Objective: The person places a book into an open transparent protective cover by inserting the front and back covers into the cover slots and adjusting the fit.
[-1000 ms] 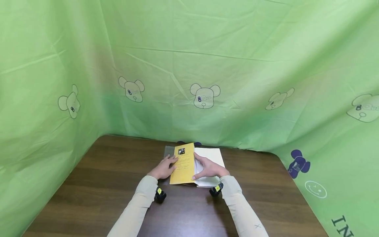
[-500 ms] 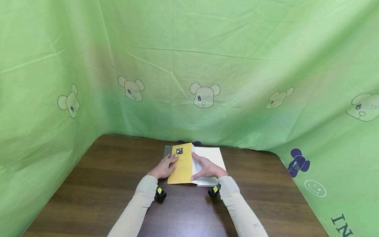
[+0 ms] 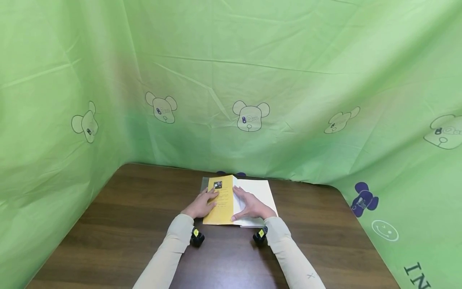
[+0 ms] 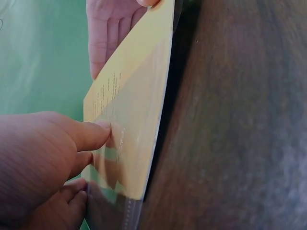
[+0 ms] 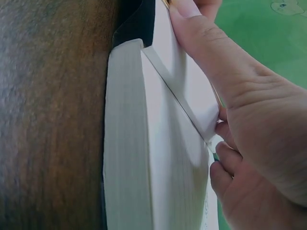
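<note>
Right hand sits at 3 o'clock of the yellow cover, thumb and fingers spread wide along that side; it holds the edge with the thumb on the printed face at the near corner, and in the left wrist view the other fingers pass behind it. Left hand rests at 9 o'clock, fingers loose and spread over the printed face, gripping nothing that shows. Between them the yellow cover belongs to an open book, set at 12 o'clock from the person near the far edge of the table. White pages lie at 3 o'clock of the cover, partly under the right hand. A strip of clear film shows between 10 and 11 o'clock, and in the left wrist view film seems to lie over part of the printed face.

Over the last second the yellow cover has slid a little toward 9 o'clock, the right hand going along with it while the left hand has barely moved. Less of the film now shows past the cover, which suggests that the cover is working deeper into the film, though the strip still showing suggests it is not fully in.
</note>
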`<state>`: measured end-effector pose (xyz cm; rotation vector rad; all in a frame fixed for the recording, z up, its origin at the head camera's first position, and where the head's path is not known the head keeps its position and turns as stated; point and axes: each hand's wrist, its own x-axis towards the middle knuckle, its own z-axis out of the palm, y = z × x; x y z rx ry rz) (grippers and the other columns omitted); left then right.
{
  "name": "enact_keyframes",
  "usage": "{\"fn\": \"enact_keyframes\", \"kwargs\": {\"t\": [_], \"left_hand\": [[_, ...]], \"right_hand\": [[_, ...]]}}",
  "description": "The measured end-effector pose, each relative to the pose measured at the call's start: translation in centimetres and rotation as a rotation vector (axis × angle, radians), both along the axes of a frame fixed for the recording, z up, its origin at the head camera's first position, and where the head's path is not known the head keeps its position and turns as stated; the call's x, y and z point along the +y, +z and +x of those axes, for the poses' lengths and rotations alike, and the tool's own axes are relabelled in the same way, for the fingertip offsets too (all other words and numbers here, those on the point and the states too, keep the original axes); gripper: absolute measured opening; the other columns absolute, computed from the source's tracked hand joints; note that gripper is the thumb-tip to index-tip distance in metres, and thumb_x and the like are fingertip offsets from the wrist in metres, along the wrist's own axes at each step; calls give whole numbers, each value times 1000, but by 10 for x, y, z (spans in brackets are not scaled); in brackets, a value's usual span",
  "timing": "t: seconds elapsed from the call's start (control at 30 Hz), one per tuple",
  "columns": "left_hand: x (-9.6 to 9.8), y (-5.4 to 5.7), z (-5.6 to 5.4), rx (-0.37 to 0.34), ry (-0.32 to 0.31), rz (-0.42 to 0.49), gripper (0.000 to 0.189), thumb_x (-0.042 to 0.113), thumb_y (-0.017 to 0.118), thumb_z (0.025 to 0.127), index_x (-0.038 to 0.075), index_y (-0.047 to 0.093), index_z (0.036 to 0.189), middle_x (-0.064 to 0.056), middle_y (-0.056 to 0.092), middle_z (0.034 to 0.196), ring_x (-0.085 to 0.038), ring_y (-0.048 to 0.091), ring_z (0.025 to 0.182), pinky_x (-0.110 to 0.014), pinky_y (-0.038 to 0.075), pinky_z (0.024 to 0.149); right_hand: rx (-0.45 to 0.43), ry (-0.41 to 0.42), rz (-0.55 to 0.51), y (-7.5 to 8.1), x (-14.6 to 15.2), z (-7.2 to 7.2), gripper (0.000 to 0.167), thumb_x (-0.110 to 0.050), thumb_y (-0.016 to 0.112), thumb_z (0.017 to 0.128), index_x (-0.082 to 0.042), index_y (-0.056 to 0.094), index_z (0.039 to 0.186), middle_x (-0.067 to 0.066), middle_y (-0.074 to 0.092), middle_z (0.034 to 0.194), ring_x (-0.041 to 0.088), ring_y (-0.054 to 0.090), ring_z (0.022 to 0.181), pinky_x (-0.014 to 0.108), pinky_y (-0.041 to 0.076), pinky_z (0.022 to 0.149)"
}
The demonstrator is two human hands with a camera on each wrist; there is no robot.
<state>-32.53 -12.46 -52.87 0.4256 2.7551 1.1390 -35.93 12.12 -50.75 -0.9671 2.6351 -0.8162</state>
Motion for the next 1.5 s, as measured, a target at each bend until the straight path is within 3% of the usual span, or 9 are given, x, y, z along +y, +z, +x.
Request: {"fn": "enact_keyframes", "kwargs": {"t": [0.77,1.5], "left_hand": [[1,-3,0,41,-3,14,46,14,58,102,3,54,146,-19,34,162,-46,20,152,-63,19,122],[5,-4,0,47,-16,6,46,14,61,101,2,54,145,-22,34,161,-47,17,153,-65,17,122]], "right_hand": [[36,4,16,-2,-12,-3,120,-36,96,66,7,29,156,24,26,164,42,19,154,54,19,124],[12,-5,109,2,-28,1,118,-38,95,68,6,30,156,20,25,165,39,14,156,51,18,126]]}}
